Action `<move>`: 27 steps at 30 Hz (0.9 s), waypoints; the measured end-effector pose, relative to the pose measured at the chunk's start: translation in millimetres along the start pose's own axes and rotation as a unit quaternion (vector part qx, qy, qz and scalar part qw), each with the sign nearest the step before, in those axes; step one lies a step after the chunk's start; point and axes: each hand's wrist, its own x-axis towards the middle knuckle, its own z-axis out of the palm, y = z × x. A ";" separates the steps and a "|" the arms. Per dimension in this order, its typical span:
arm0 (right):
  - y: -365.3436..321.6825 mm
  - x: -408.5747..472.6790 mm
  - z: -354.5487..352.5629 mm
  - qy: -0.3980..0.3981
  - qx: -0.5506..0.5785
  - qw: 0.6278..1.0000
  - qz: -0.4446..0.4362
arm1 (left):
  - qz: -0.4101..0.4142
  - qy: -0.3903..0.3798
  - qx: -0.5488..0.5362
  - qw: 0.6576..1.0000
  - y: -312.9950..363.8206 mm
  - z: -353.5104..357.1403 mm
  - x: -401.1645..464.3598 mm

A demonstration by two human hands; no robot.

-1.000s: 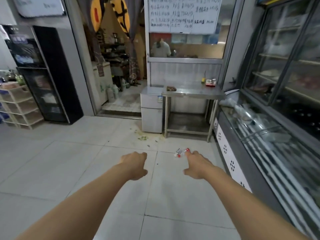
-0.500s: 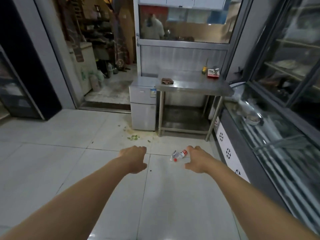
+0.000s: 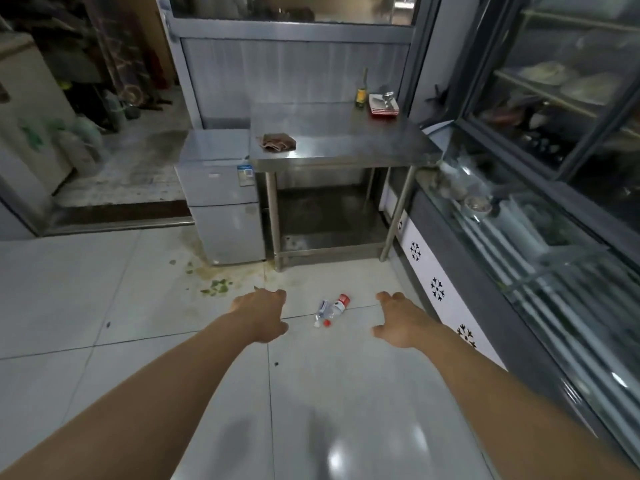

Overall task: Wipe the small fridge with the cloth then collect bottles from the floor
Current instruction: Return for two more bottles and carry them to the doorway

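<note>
A small eatery or food shop, at its service area. A stainless steel tabletop (image 3: 346,140) stands against a glazed partition (image 3: 294,15). Left of the tabletop, touching it, sits a small fridge (image 3: 221,202). Right of the tabletop runs a glass-fronted chilled display case (image 3: 519,237) holding dishes of food. Left of the fridge, a doorway (image 3: 114,133) opens onto a cluttered back room. White tiles cover the floor (image 3: 104,306).

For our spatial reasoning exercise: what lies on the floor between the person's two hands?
In the head view, two plastic bottles lie together on the tiled floor between the left hand and right hand, touching neither.
</note>
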 end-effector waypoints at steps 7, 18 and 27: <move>23.7 130.2 -7.0 -0.030 0.019 0.999 0.041 | 0.027 -0.051 0.007 0.998 -0.7 -2.6 138.4; 78.0 366.6 20.6 -0.084 0.053 0.993 0.064 | -0.007 -0.106 -0.038 0.994 13.6 49.0 368.2; 108.4 492.6 143.8 -0.126 0.105 0.982 0.094 | -0.027 -0.153 -0.079 0.985 9.7 169.9 505.2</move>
